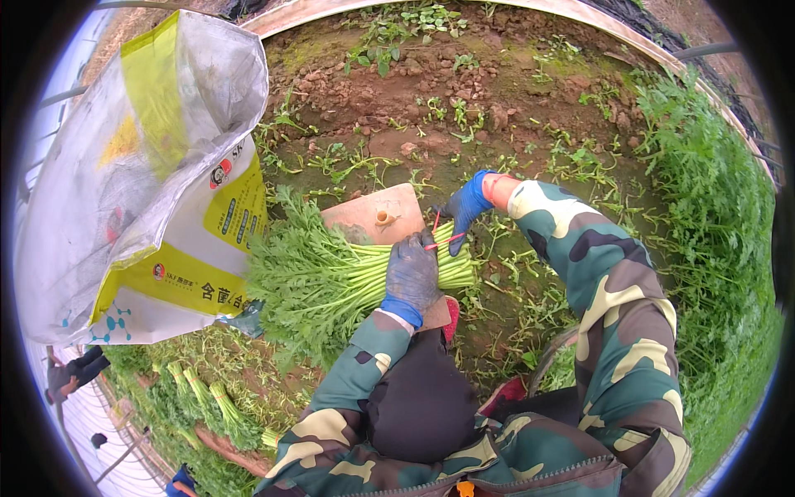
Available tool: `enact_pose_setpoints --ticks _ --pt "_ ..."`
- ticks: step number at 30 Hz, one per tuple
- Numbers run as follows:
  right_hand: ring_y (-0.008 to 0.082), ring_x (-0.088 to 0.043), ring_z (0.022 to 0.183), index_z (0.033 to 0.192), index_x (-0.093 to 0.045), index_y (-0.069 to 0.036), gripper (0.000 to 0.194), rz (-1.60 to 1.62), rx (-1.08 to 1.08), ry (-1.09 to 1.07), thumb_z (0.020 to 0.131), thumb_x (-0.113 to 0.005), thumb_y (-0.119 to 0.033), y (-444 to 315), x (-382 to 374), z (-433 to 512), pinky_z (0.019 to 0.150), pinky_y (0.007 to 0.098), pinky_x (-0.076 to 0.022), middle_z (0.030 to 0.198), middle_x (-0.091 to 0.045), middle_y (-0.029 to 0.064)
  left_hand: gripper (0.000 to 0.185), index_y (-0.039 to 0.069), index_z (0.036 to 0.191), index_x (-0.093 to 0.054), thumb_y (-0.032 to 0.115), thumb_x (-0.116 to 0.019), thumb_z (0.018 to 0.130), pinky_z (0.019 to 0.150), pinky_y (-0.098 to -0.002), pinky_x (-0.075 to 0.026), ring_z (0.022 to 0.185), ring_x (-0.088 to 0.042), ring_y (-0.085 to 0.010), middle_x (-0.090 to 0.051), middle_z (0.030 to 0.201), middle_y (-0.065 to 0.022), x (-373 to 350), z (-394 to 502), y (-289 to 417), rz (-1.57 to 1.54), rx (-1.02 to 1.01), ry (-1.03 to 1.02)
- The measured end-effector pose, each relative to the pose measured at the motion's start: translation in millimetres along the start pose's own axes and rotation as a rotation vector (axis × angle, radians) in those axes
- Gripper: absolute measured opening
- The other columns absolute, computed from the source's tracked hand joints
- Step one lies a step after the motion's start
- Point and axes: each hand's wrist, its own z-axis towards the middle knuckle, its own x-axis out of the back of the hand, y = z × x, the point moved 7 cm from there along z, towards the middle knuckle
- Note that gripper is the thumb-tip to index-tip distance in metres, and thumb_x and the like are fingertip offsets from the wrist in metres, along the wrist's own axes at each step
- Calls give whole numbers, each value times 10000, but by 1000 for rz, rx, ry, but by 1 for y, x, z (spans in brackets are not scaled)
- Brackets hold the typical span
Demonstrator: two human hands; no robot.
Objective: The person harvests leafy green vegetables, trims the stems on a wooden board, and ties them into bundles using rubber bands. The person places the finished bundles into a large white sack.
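A thick bunch of leafy greens with pale green stems lies across a wooden board, its leaves to the left and cut ends to the right. My left hand, in a soiled blue glove, presses on the stems near their cut ends. Just right of it, my right hand, also in a blue glove, holds a red band that runs across the stems. Whether the band closes underneath is hidden. A small brown peg stands on the board.
A large white and yellow sack stands at the left. Several banded bunches lie at lower left. Uncut greens grow along the right. Cut scraps litter the soil. Another person is far off at left.
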Motion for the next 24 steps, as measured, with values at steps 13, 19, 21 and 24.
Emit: enact_pose_setpoints --ticks 13,19,21,24 --pt "180 -493 1199 1453 -311 -9 913 895 161 185 771 -789 -385 22 -105 -27 984 317 -429 1374 -507 103 718 65 1136 -503 304 -827 542 804 -414 -492 904 -594 -324 -563 983 -145 1 9 1 -139 55 -126" --pt "247 -526 1206 1434 -300 25 976 898 138 612 736 -792 -446 1 -130 -36 1031 333 -409 1338 -530 189 722 82 1095 -518 417 -853 550 803 -421 -498 908 -607 -327 -569 978 -149 5 8 -1 -160 72 -178" --pt "247 -535 1194 1431 -298 27 974 965 91 627 736 -796 -440 11 -141 -23 1028 328 -410 1336 -530 190 719 85 1094 -519 417 -852 550 803 -424 -499 905 -608 -329 -569 983 -150 7 6 -1 -157 62 -190" --pt "219 -547 1170 1395 -350 34 867 1006 168 733 762 -797 -355 13 -152 -11 1014 315 -419 1311 -550 179 673 77 1071 -531 400 -843 569 795 -427 -501 898 -609 -333 -580 962 -154 3 8 -2 -179 34 -182"
